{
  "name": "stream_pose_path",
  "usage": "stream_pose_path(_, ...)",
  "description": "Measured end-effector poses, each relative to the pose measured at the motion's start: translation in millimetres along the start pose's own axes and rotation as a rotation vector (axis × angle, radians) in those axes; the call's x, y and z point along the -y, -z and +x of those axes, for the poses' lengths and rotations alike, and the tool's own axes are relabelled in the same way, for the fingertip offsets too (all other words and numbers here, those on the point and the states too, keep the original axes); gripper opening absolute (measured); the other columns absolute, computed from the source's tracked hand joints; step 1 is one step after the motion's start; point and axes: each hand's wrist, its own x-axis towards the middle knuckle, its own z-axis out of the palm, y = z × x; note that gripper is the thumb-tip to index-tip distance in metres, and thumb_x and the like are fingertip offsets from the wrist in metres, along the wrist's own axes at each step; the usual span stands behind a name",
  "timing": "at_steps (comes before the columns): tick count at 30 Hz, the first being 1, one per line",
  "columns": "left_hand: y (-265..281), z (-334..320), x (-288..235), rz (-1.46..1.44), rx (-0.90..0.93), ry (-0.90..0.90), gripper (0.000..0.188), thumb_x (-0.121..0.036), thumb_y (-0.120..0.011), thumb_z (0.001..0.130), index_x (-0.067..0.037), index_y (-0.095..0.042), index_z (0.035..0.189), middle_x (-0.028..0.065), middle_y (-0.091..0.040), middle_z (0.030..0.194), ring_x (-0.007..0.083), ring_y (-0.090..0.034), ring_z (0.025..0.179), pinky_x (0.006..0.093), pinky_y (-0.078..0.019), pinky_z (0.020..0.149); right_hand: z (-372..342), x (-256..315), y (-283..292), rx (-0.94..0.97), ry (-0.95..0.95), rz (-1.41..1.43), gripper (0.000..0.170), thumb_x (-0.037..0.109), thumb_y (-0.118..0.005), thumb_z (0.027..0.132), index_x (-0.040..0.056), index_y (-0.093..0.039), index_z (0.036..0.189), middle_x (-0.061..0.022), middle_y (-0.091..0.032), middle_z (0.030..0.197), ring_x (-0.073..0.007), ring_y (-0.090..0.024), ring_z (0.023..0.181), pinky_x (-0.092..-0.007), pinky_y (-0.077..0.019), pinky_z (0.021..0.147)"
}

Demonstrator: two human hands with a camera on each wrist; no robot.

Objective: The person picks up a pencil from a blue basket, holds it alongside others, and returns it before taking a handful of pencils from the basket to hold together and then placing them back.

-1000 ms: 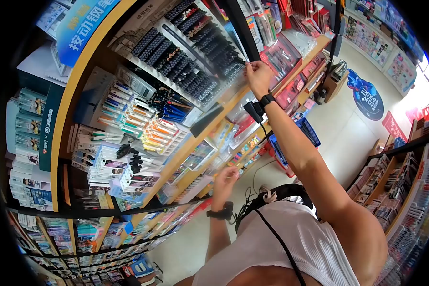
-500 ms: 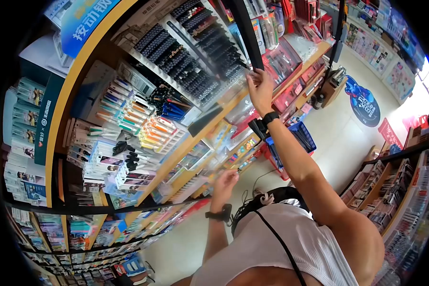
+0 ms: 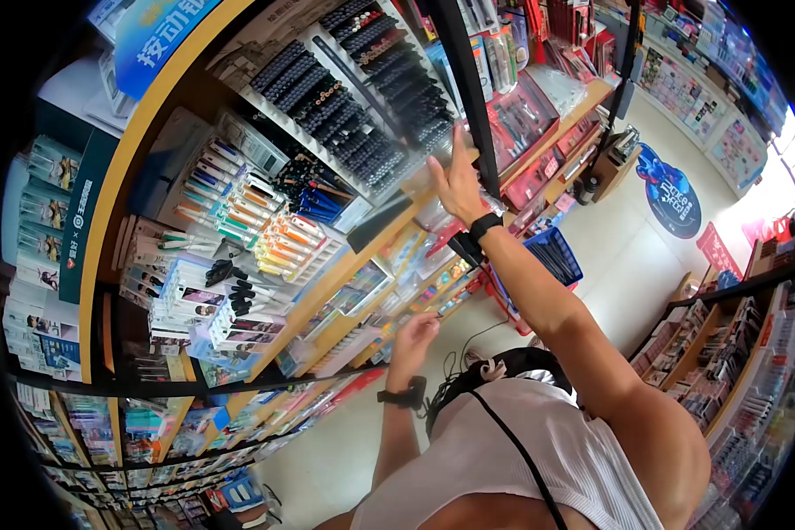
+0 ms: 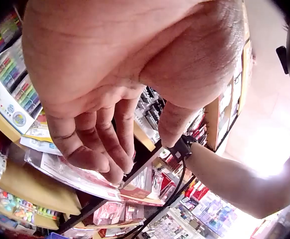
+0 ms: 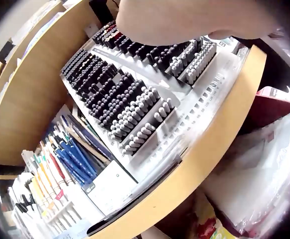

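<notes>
My right hand (image 3: 458,184) is stretched out with fingers straight and thumb spread, beside the black shelf post (image 3: 468,97) and the near corner of the pen display. That display (image 5: 185,127) is a white stepped rack with a clear front, filled with rows of dark and grey-capped pens (image 5: 135,117). In the right wrist view the hand overlaps the rack's upper end, its fingers out of sight. Lower down, my left hand (image 3: 412,340) hangs before the lower shelves. Its fingers (image 4: 112,144) are loosely curled and the thumb stands apart, with nothing showing between them.
Left of the rack stand white and orange pens (image 3: 287,252) and blue pens (image 5: 75,159). A wooden shelf edge (image 5: 204,174) runs along the front. Red boxed sets (image 3: 521,119) lie beyond the post. A blue basket (image 3: 552,256) stands on the floor.
My right hand, earlier with bent fingers at the post, has straightened its fingers and moved slightly left and down. The left hand stays almost in place.
</notes>
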Motion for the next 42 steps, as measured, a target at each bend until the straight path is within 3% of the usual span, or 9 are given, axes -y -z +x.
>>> stream_pose_path(12, 4, -13, 13, 0.076, -0.081, 0.043, 0.023, -0.012, -0.064, 0.097, -0.002, -0.064, 0.117, 0.0017, -0.069, 0.103, 0.0098, -0.062, 0.088, 0.0247, -0.0488, 0.079, 21, -15, 11, 0.095, 0.148, -0.096, 0.087, 0.037, -0.060, 0.097, -0.0057, -0.013, 0.156, -0.0287, -0.028, 0.157, -0.0411, -0.035, 0.143, -0.0407, -0.0316, 0.115)
stream_pose_path(18, 0, -11, 53, 0.319, 0.002, 0.139, 0.031, -0.021, -0.069, 0.095, -0.002, -0.064, 0.118, 0.0041, -0.069, 0.098, 0.0124, -0.062, 0.086, 0.0282, -0.0506, 0.078, -83, -54, 65, 0.223, 0.138, -0.122, 0.070, 0.023, -0.064, 0.092, -0.0017, -0.033, 0.150, -0.0261, -0.044, 0.147, -0.0398, -0.044, 0.136, -0.0427, -0.0353, 0.113)
stream_pose_path(23, -13, -22, 158, 0.647, 0.380, 0.440, 0.050, -0.044, -0.065, 0.095, -0.001, -0.063, 0.120, 0.0180, -0.070, 0.110, 0.0284, -0.068, 0.101, 0.0379, -0.0524, 0.087, -254, -133, 155, 0.870, -0.350, -0.403, 0.046, 0.044, -0.056, 0.097, -0.0005, -0.067, 0.092, -0.0207, -0.069, 0.082, -0.0426, -0.066, 0.077, -0.0497, -0.0516, 0.074)
stream_pose_path(26, -31, -40, 213, 0.715, 0.627, 0.632, 0.073, -0.064, -0.048, 0.094, 0.002, -0.064, 0.120, 0.0287, -0.066, 0.116, 0.0427, -0.061, 0.114, 0.0466, -0.0451, 0.101, -369, -182, 219, 1.315, -0.646, -0.546, 0.079, 0.073, -0.052, 0.088, -0.0044, -0.070, 0.092, -0.0250, -0.070, 0.082, -0.0410, -0.070, 0.086, -0.0472, -0.0533, 0.079)
stream_pose_path(27, -37, -45, 228, 0.690, 0.723, 0.768, 0.081, -0.068, -0.046, 0.093, 0.006, -0.063, 0.121, 0.0278, -0.064, 0.123, 0.0409, -0.059, 0.120, 0.0466, -0.0418, 0.105, -388, -186, 228, 1.652, -0.811, -0.481, 0.075, 0.070, -0.052, 0.091, 0.0001, -0.067, 0.113, -0.0278, -0.069, 0.108, -0.0432, -0.067, 0.097, -0.0490, -0.0528, 0.085)
stream_pose_path(30, -62, -72, 297, 0.577, 0.935, 0.960, 0.094, -0.076, -0.044, 0.089, 0.010, -0.061, 0.124, 0.0293, -0.059, 0.132, 0.0394, -0.055, 0.126, 0.0459, -0.0396, 0.108, -422, -157, 249, 1.754, -1.261, -0.461, 0.103, 0.090, -0.042, 0.078, -0.0056, -0.071, 0.106, -0.0273, -0.071, 0.102, -0.0379, -0.067, 0.108, -0.0464, -0.0480, 0.097)
stream_pose_path(33, -87, -100, 333, 0.570, 0.940, 0.988, 0.098, -0.080, -0.043, 0.086, 0.007, -0.064, 0.124, 0.0307, -0.058, 0.133, 0.0402, -0.052, 0.130, 0.0457, -0.0379, 0.110, -488, -170, 261, 1.553, -1.436, -0.316, 0.115, 0.094, -0.040, 0.075, -0.0044, -0.059, 0.132, -0.0264, -0.060, 0.133, -0.0365, -0.053, 0.130, -0.0444, -0.0385, 0.110)
stream_pose_path(36, -106, -74, 299, 0.603, 1.206, 1.142, 0.126, -0.084, -0.044, 0.084, 0.011, 0.000, 0.154, 0.0335, -0.022, 0.158, 0.0424, -0.030, 0.146, 0.0459, -0.0299, 0.117, -484, -161, 236, 1.758, -1.593, -0.439, 0.129, 0.097, -0.039, 0.070, 0.0020, -0.025, 0.156, -0.0216, -0.030, 0.159, -0.0367, -0.029, 0.148, -0.0477, -0.0266, 0.119)
stream_pose_path(42, -135, -121, 373, 0.883, 1.055, 1.132, 0.121, -0.079, -0.054, 0.082, 0.011, -0.015, 0.152, 0.0324, -0.017, 0.159, 0.0454, -0.027, 0.146, 0.0493, -0.0286, 0.117, -528, -184, 217, 2.018, -1.626, -0.343, 0.142, 0.098, -0.050, 0.063, 0.0112, 0.007, 0.160, -0.0238, -0.004, 0.165, -0.0418, -0.007, 0.152, -0.0563, -0.0137, 0.121)
